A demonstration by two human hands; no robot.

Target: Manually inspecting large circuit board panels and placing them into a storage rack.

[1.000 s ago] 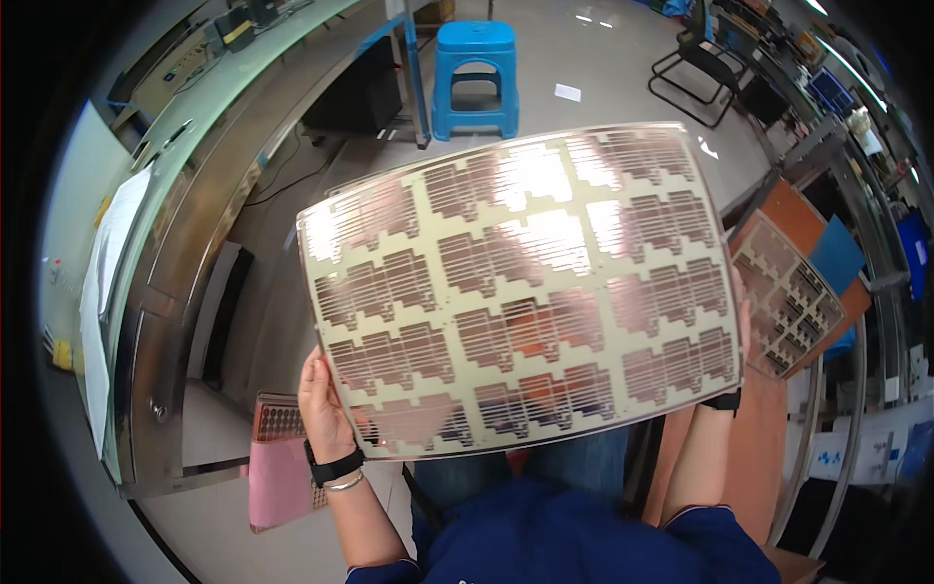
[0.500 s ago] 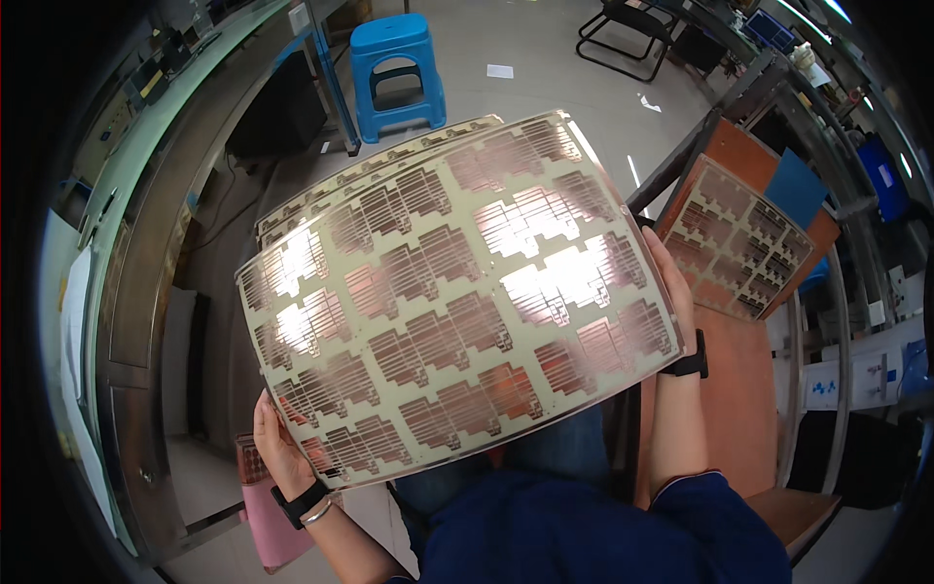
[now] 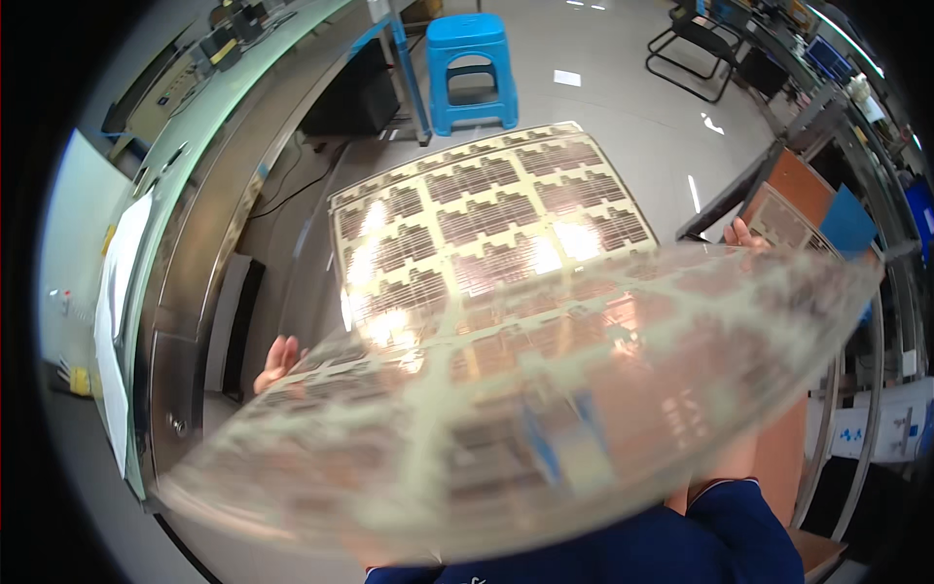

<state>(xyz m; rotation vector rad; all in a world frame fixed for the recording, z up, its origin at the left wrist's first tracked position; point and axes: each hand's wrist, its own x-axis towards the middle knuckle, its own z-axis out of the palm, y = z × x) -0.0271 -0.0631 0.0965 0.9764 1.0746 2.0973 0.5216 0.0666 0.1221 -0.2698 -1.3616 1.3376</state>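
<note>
Copper-patterned panel (image 3: 467,428), blurred and tilted, spans the space between the fingers of both hands and spreads below them toward the body. Far left of the left fingers runs a green-topped bench (image 3: 238,92), with white paper (image 3: 122,292) on its near part. On the left hand (image 3: 280,360), a few fingers show close together beside the panel's edge; the rest is hidden, so how far they close cannot be told. Between the two sets of fingers, and beyond them, lies a second panel (image 3: 486,195), with a blue stool (image 3: 473,37) farther off. On the right hand (image 3: 744,234), bent fingertips show at the panel's far edge, their grip likewise hidden. Just right of these fingers stand a brown board (image 3: 804,180) and a blue sheet (image 3: 848,219).
</note>
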